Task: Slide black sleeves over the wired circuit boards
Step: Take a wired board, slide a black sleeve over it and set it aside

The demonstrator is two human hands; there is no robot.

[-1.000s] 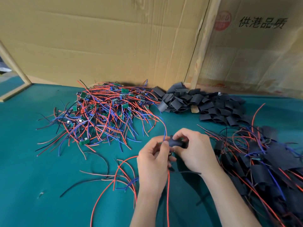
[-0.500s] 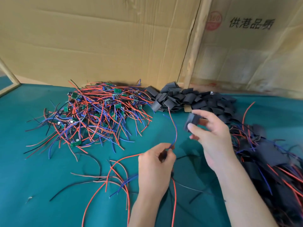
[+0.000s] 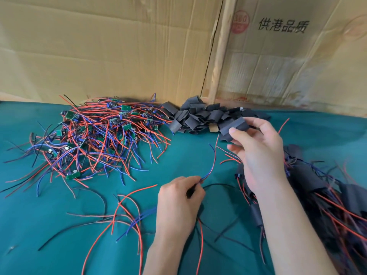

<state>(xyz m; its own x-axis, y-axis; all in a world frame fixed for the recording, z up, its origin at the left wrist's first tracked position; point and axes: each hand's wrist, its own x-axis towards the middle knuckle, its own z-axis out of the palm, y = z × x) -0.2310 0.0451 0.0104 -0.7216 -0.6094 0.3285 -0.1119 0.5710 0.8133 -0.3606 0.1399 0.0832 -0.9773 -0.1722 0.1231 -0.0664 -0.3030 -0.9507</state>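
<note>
Right hand [image 3: 256,147] has lifted a sleeve [image 3: 234,127] from the 1 o'clock pile, fingers pinching it; left hand [image 3: 178,201] still pinches the wires [image 3: 210,167]; threading comes next.

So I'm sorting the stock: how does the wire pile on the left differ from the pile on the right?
The left pile shows bare green boards among red and blue wires; the right pile has black sleeves around its wires. The left pile lies at the back by the cardboard; the right pile runs to the near edge. Both rest on the green cloth.
</note>
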